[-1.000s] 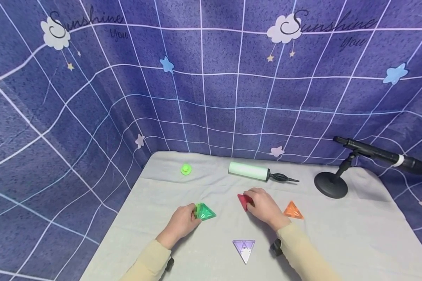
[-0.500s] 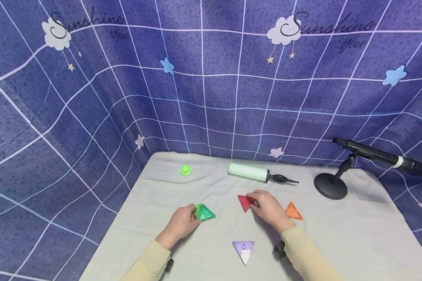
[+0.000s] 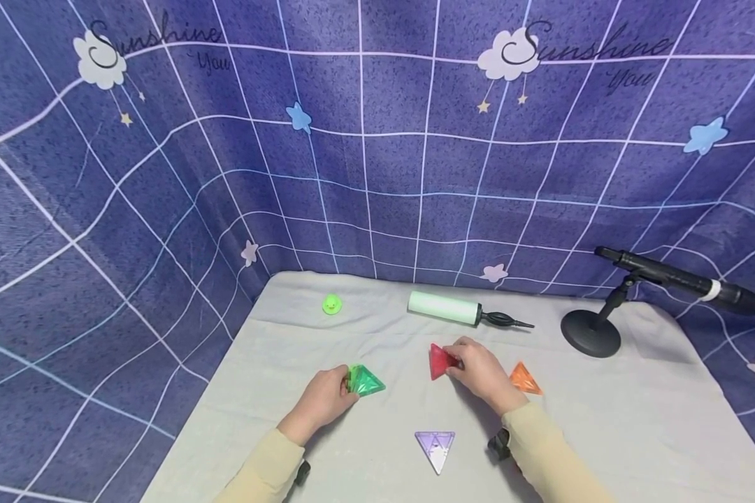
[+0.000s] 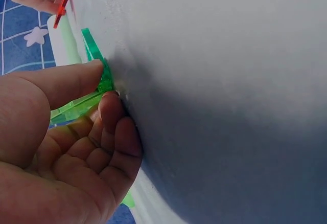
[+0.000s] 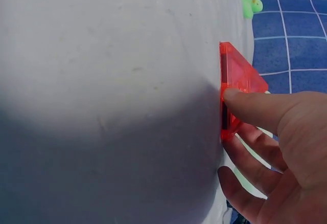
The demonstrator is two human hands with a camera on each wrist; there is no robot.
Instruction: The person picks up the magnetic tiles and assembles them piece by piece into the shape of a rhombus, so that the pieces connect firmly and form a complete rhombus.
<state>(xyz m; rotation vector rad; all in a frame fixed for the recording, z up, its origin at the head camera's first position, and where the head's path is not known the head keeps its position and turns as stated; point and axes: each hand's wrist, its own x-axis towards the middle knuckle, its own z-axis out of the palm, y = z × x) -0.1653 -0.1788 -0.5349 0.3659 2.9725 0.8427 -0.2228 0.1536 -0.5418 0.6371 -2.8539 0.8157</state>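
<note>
My left hand (image 3: 324,399) grips a yellow-green translucent tile (image 4: 76,109) between thumb and fingers. A green triangular tile (image 3: 368,381) meets it at an edge and points right, toward the middle of the table. Across from it, my right hand (image 3: 482,374) pinches a red triangular tile (image 3: 440,361) by its right part. In the right wrist view the thumb presses the near edge of the red tile (image 5: 242,75), which stands tilted close over the cloth. Part of the yellow-green tile is hidden behind the left fingers.
A purple triangular tile (image 3: 436,449) lies in front, and an orange one (image 3: 525,378) beside the right wrist. Behind them are a green rubber duck (image 3: 332,304), a mint hand pump (image 3: 445,308) and a black microphone-like device on a round stand (image 3: 591,332).
My right hand has drawn back slightly to the right, turning the red tile so its left edge is more upright. The left hand and green tiles have stayed put.
</note>
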